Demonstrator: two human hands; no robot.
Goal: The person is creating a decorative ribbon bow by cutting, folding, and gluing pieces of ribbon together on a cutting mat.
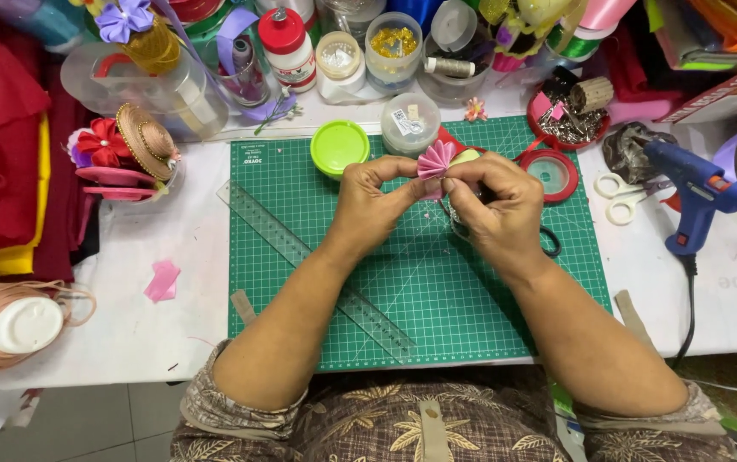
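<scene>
In the head view, just above the centre of the frame, our left hand (374,205) and right hand (495,210) both pinch one pink pleated ribbon fan (436,159) over the green cutting mat (471,325). The folds look formed, about a half circle; we judge the rosette partly done, with closing it still ahead. We count one clear ruler (317,269) crossing the mat, one green lid (339,146) at its top edge, one blue glue gun (695,190) and one pair of white-handled scissors (621,198) at right.

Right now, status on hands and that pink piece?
Left hand and right hand pinching pink pleated fan. Held above green mat. Ruler beneath, nothing blocking.
</scene>
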